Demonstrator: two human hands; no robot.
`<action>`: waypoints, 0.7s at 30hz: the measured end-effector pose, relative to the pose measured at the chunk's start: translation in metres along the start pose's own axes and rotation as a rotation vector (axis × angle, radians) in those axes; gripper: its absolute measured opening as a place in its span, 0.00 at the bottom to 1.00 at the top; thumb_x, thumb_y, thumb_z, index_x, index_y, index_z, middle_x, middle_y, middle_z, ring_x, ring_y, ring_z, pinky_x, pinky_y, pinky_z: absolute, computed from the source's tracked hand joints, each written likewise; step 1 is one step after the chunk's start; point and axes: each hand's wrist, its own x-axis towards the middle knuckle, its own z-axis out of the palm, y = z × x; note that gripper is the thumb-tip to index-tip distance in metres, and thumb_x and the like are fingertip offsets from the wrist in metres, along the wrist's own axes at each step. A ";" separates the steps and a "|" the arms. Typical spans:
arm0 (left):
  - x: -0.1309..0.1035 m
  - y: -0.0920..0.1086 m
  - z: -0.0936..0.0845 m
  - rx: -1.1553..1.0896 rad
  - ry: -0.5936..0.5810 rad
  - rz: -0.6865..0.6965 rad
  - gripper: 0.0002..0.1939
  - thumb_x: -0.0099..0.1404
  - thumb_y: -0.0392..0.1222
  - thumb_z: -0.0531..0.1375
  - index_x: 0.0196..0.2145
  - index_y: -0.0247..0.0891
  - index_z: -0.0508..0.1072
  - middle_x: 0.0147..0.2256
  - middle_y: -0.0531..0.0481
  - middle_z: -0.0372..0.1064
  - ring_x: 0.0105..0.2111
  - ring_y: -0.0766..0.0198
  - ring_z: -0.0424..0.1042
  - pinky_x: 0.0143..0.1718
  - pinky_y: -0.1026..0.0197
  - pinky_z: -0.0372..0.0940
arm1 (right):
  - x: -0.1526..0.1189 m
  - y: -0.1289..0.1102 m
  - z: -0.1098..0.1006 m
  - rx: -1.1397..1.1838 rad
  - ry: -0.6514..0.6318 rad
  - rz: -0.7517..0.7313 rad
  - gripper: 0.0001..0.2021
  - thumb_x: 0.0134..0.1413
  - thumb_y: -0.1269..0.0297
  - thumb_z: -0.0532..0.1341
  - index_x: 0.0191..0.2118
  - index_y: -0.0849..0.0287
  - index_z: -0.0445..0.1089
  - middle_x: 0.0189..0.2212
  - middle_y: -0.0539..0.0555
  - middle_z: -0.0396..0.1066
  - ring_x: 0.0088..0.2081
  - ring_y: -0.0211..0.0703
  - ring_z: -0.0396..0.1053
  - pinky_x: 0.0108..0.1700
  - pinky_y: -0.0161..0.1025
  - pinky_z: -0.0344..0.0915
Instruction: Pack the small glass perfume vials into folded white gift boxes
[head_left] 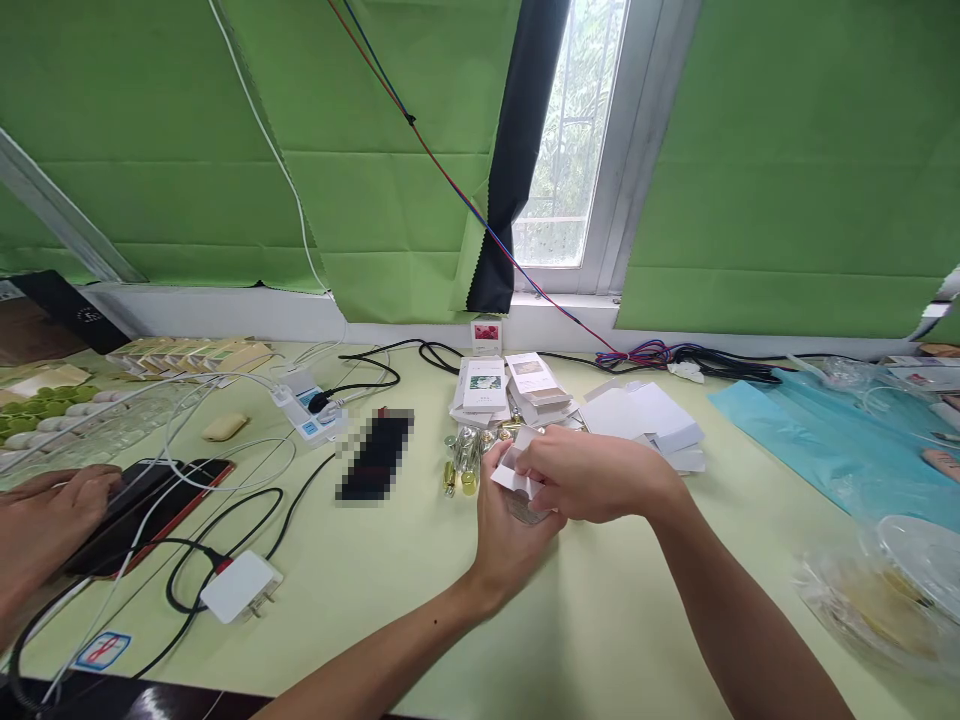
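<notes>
Here, a white box (512,479) is clasped by the left hand (504,545); at its open end, the right hand's (592,474) grip cannot be told.

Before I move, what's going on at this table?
The person's left hand holds a small white box, with the right hand at its open end. Just beyond lie what look like small gold-capped bottles, then printed cartons and a white stack. Far left, another person's hand is at some phones.
</notes>
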 end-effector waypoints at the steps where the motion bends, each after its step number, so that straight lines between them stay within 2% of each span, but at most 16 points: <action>1: 0.000 0.000 0.000 0.000 -0.001 -0.007 0.44 0.48 0.34 0.71 0.59 0.44 0.58 0.50 0.44 0.69 0.49 0.51 0.72 0.47 0.50 0.71 | 0.001 0.000 0.000 0.012 -0.004 -0.002 0.11 0.50 0.75 0.57 0.24 0.57 0.54 0.22 0.48 0.56 0.32 0.40 0.57 0.26 0.37 0.45; 10: -0.001 -0.002 0.000 -0.013 0.016 0.004 0.42 0.48 0.33 0.70 0.58 0.44 0.59 0.51 0.44 0.68 0.52 0.50 0.71 0.49 0.49 0.70 | 0.000 -0.001 -0.002 0.023 0.000 -0.008 0.09 0.50 0.75 0.57 0.25 0.57 0.57 0.23 0.49 0.58 0.34 0.41 0.58 0.27 0.36 0.47; 16: -0.003 -0.007 0.001 0.000 0.034 0.013 0.42 0.50 0.36 0.72 0.59 0.46 0.58 0.54 0.42 0.67 0.53 0.48 0.71 0.50 0.46 0.71 | -0.006 0.004 -0.006 0.057 0.013 -0.026 0.13 0.49 0.76 0.57 0.23 0.57 0.52 0.21 0.46 0.55 0.26 0.36 0.51 0.26 0.38 0.44; 21: -0.003 -0.008 0.001 -0.022 0.031 0.014 0.41 0.51 0.38 0.72 0.59 0.45 0.58 0.53 0.42 0.68 0.50 0.50 0.74 0.47 0.48 0.73 | -0.006 0.008 -0.006 0.091 0.035 -0.044 0.13 0.50 0.75 0.58 0.22 0.57 0.51 0.20 0.45 0.54 0.25 0.35 0.50 0.27 0.38 0.44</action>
